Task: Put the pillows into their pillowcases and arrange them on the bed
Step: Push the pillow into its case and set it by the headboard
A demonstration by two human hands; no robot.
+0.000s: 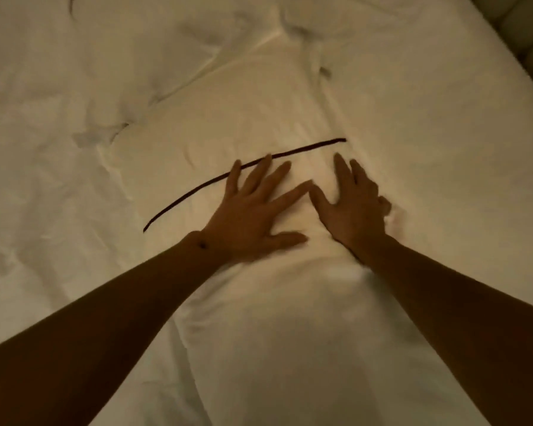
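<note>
A white pillow in its pillowcase (259,118) lies lengthwise on the bed, running from the near edge to the middle. A thin dark stripe (197,189) crosses the case. My left hand (253,219) lies flat on the pillow with fingers spread, its fingertips on the stripe. Beside it, my right hand (351,207) also presses flat on the pillow, fingers apart; its thumb tip touches my left index finger. Neither hand holds anything.
A rumpled white sheet (59,149) covers the bed to the left and behind the pillow. A smoother stretch of mattress (443,103) lies to the right. A padded headboard or wall edge (523,23) shows at the top right corner.
</note>
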